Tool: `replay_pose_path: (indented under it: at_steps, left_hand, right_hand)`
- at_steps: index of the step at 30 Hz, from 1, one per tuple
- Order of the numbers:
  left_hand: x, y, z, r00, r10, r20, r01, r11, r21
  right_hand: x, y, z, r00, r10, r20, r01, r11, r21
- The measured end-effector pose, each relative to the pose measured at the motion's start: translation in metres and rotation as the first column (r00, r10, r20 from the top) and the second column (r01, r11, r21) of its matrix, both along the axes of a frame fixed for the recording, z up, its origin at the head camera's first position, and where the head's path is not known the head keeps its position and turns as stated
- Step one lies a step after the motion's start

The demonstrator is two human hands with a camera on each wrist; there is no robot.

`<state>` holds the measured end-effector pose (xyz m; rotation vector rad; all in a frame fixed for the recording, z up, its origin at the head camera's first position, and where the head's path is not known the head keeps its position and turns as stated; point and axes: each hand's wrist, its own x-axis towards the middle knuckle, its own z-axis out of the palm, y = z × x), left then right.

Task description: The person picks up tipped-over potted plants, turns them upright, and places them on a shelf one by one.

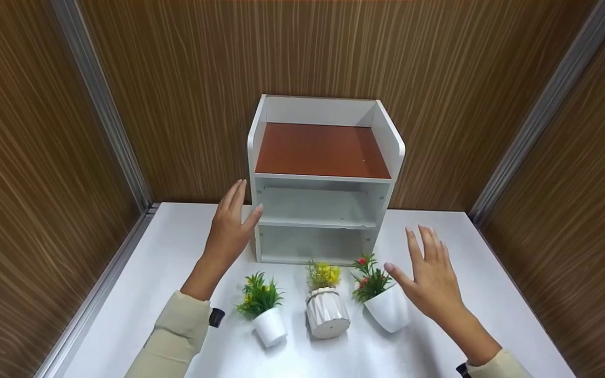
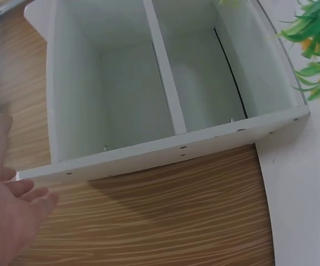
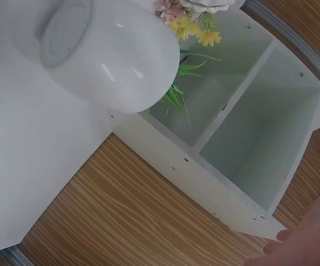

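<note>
Three potted plants (image 1: pixel 328 314) lying at six o'clock of shelf unit (image 1: pixel 323 177); left hand (image 1: pixel 230 224) at their ten, right hand (image 1: pixel 432 281) at two, both spread, seemingly empty; stage presumably pre-grasp, calling next for lowering to one.

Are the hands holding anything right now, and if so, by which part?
Nothing is held: the left hand and right hand are both empty.

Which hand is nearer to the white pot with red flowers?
The right hand, just right of the pot. The left hand is farther, to the left, near the white shelf.
</note>
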<state>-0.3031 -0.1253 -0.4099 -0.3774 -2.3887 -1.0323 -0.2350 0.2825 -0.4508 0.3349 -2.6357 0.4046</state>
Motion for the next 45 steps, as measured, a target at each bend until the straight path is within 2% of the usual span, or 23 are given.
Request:
replay_pose_path:
  at_steps: [3,8,17,25,32,39,42,45]
  left_hand:
    - [-0.007,0.0,-0.001,0.999,0.003,-0.038,0.0,0.997,0.082]
    - [-0.019,-0.001,-0.004,0.999,0.017,-0.042,-0.009,0.983,0.182]
    - [-0.04,-0.003,-0.008,0.998,0.057,-0.008,-0.053,0.958,0.283]
    - [-0.055,0.004,-0.007,0.996,0.075,-0.047,-0.054,0.934,0.352]
    - [-0.062,0.01,-0.002,0.994,0.062,-0.095,-0.016,0.905,0.424]
    - [-0.068,0.012,0.001,0.995,0.058,-0.079,-0.014,0.882,0.472]
    - [-0.07,0.012,0.001,0.996,0.041,-0.08,0.004,0.867,0.498]
    - [-0.071,0.014,0.001,0.995,0.03,-0.098,0.026,0.854,0.52]
  right_hand:
    - [0.002,0.0,-0.004,1.0,-0.008,0.03,0.009,1.0,-0.026]
    - [0.005,-0.002,-0.013,0.997,-0.025,0.075,0.03,0.997,-0.066]
    - [0.009,-0.007,-0.043,0.981,-0.033,0.19,0.064,0.986,-0.157]
    - [0.016,-0.004,-0.071,0.95,-0.07,0.303,0.13,0.975,-0.182]
    - [0.018,0.002,-0.086,0.91,-0.084,0.405,0.182,0.961,-0.209]
    - [0.016,0.004,-0.1,0.867,-0.072,0.494,0.219,0.944,-0.246]
    - [0.015,0.004,-0.105,0.862,-0.071,0.503,0.225,0.941,-0.252]
    - [0.016,0.004,-0.108,0.868,-0.064,0.492,0.219,0.939,-0.264]
